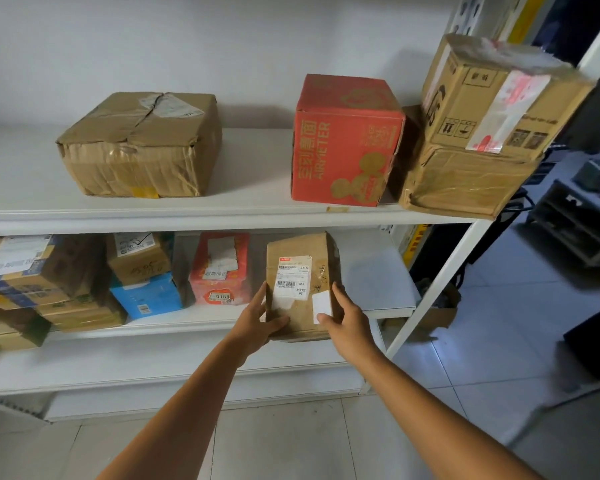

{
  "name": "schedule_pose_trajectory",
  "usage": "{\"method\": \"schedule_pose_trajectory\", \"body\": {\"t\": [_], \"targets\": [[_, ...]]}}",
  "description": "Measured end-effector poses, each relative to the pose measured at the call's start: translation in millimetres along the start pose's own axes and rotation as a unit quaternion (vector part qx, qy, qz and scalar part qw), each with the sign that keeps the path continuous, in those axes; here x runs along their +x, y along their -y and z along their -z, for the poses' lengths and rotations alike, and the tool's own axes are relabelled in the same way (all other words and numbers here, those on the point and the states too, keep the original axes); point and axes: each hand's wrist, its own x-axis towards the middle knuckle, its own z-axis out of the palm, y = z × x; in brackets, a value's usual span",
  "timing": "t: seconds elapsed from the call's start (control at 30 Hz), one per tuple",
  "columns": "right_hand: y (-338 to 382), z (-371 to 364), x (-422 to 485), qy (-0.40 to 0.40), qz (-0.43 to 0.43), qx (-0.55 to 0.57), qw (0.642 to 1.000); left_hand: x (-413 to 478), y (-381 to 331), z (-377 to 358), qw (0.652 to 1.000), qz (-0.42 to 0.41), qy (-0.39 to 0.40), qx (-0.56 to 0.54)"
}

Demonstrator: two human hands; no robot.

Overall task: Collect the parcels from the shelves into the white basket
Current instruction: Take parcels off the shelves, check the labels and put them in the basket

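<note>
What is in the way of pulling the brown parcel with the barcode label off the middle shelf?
Nothing visible. The left hand and right hand grip the brown parcel by its sides, and the shelf front is open. The red parcel stands clear to its left. The white basket is out of view.

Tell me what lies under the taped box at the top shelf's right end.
A crumpled brown box supports the taped box; its top is mostly covered.

2 bare arms show: the left forearm (174, 403) and right forearm (430, 407), both uncovered along their whole visible length, ending in the bare left hand (257, 323) and right hand (349, 323).
</note>
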Motion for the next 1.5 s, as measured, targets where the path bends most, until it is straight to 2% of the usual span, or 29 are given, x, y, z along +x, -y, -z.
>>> {"method": "schedule_pose_trajectory", "body": {"t": [0.13, 0.33, 0.73, 1.03, 1.17, 1.27, 1.37, 1.5], "targets": [[-30, 35, 24, 0.003, -0.031, 0.079, 0.996, 23, -5, -29, 1.000, -0.004, 0.017, -0.005], [-90, 69, 71, -0.074, -0.065, 0.141, 0.985, 92, -4, -89, 0.999, -0.027, 0.040, -0.014], [-174, 122, 150, -0.140, -0.118, 0.120, 0.976, 207, 19, -172, 0.997, -0.022, 0.073, 0.024], [-187, 138, 171, -0.119, -0.154, 0.065, 0.979, 224, 23, -186, 0.992, -0.042, 0.104, 0.056], [-173, 147, 164, -0.073, -0.141, -0.033, 0.987, 214, 21, -183, 0.983, -0.034, 0.063, 0.169], [-158, 153, 150, -0.067, -0.133, -0.119, 0.982, 189, 16, -165, 0.960, -0.015, 0.034, 0.277], [-129, 148, 126, -0.061, -0.102, -0.182, 0.976, 150, 7, -123, 0.942, -0.010, -0.013, 0.335], [-89, 119, 103, -0.025, -0.028, -0.212, 0.977, 91, -4, -61, 0.914, 0.001, -0.084, 0.396]]}}
